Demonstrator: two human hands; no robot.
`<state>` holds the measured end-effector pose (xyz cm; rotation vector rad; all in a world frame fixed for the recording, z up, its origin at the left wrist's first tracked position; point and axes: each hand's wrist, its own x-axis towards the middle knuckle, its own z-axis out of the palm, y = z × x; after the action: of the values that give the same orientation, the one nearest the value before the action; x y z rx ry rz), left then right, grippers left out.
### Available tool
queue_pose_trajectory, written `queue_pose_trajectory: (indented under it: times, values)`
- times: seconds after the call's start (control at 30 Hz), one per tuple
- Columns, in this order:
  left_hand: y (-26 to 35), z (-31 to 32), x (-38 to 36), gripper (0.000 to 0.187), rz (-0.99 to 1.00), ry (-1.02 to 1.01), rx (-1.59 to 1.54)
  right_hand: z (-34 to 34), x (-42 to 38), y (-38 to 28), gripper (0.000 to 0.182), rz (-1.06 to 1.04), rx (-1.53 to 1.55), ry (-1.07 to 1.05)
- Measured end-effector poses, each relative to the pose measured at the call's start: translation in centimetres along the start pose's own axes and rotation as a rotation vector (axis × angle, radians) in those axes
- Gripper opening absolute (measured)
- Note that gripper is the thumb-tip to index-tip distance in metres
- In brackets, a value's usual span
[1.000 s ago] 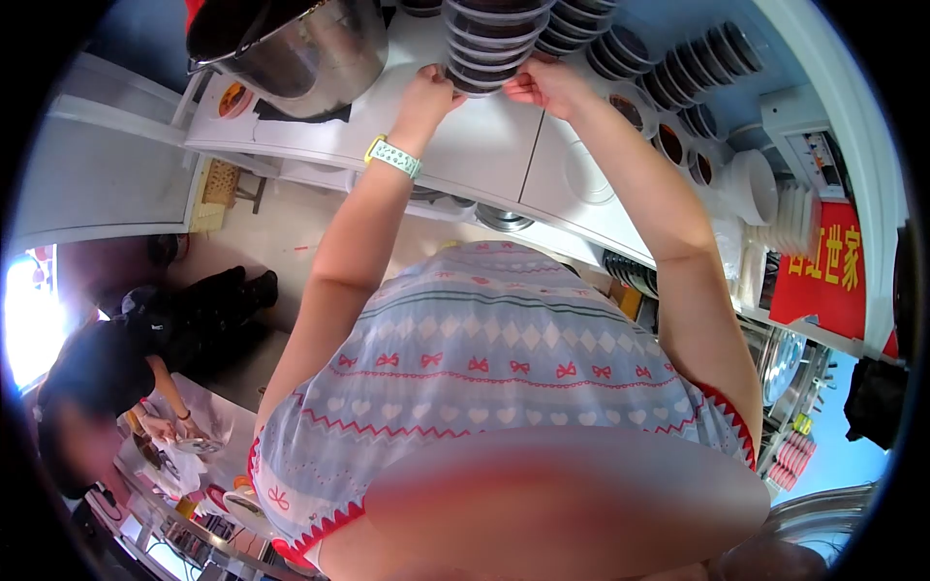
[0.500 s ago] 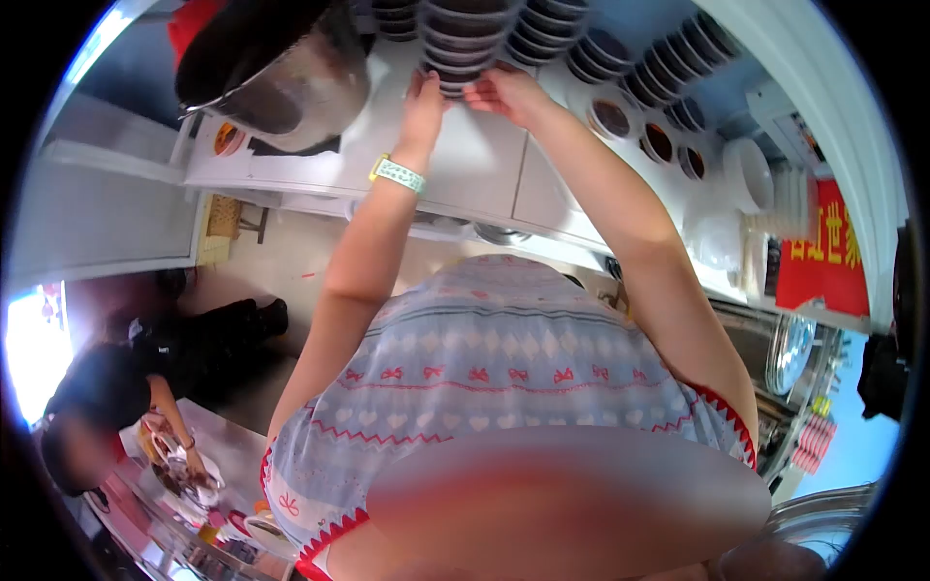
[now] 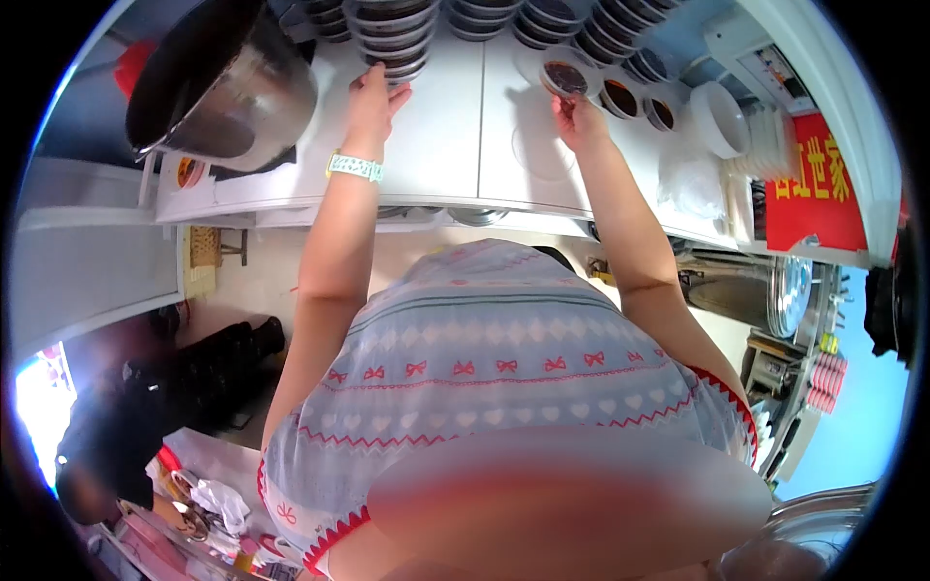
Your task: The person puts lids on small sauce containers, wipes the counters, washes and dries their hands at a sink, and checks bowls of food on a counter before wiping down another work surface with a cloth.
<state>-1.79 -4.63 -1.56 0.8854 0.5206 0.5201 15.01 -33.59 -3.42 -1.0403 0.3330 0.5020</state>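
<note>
My left hand (image 3: 376, 107) touches the near lower side of a tall stack of round, clear-lidded tubs (image 3: 392, 39) with dark contents. Its fingers are apart, resting against the stack rather than wrapped round it. My right hand (image 3: 581, 124) has its fingers closed on the near rim of a single round tub (image 3: 564, 76) holding a dark reddish-brown sauce. This tub is tilted towards me above the white counter (image 3: 446, 160). Just right of it stand a second tub of dark sauce (image 3: 618, 99) and a smaller one (image 3: 660, 114).
A large metal pot (image 3: 247, 107) stands on the counter's left. More stacked tubs (image 3: 547, 21) line the back. On the right are a white bowl (image 3: 719, 118), clear plastic bags (image 3: 690, 182) and a red sign (image 3: 812, 189). A person in dark clothes (image 3: 121, 421) is at the lower left.
My right hand has left the tall stack and moved right to the single sauce tub. The left hand has stayed at the stack. The view has shifted to the right.
</note>
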Motion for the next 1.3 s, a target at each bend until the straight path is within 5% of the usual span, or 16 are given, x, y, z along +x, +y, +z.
queue_pose_trajectory:
  times: [0.17,0.53,0.6,0.73,0.8,0.9,1.03,1.2,1.3]
  values:
    - [0.8,-0.3,0.1,0.053,-0.082,0.066,0.049,1.0,-2.2,1.5,0.02,-0.043,-0.127,-0.092]
    - [1.8,-3.0,-1.1,0.041,-0.125,-0.009,-0.004,5.2,-5.4,4.0,0.033,0.082,-0.481,-0.348]
    - [1.9,-3.0,-2.6,0.046,-0.132,0.082,0.02,6.4,-5.7,2.9,0.044,0.051,-0.893,-0.292]
    - [0.4,-0.3,-7.3,0.058,-0.225,0.189,0.071,7.5,-2.6,2.4,0.045,-0.136,-1.006,-0.152]
    - [-0.9,1.3,-8.3,0.06,-0.207,0.08,0.2,7.8,-0.9,2.3,0.044,-0.229,-1.142,-0.234]
    - [-6.8,-0.2,-3.6,0.049,0.188,-0.086,0.782,7.9,-0.6,3.5,0.034,-0.18,-0.978,-0.291]
    - [-9.1,1.1,-1.8,0.046,0.32,-0.076,0.971,7.2,-2.5,5.1,0.028,-0.101,-0.711,-0.375]
    - [-4.1,3.7,-10.5,0.038,0.025,-0.099,0.3,5.6,-9.4,5.7,0.046,-0.046,-0.423,-0.403]
    - [-2.1,4.2,-13.8,0.033,-0.079,-0.172,0.252,5.7,-12.4,4.5,0.047,0.015,-0.479,-0.405]
